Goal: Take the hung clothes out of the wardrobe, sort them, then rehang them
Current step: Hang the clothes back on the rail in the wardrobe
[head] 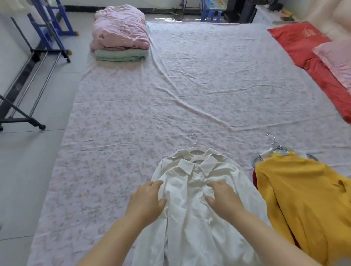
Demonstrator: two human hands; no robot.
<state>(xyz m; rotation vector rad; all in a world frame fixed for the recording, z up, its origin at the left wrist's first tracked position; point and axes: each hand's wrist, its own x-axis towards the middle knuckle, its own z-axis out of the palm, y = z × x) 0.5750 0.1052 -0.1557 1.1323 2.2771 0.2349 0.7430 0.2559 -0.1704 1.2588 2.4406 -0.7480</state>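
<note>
White shirt [188,234] lies lower centre, collar up-frame; left hand [147,199] and right hand [224,197] rest spread on its chest, gripping nothing.

The left forearm [107,244] and right forearm [273,237] are bare. Both enter from the bottom edge and converge toward the centre of the view. The left hand [147,199] is palm down, fingers loosely curved and pointing forward, thumb spread inward. The right hand [224,197] mirrors it: palm down, fingers loosely curved, thumb spread inward. The 2 thumbs face each other across a gap, and the hands do not touch. Both wrists run in line with the forearms.
</note>
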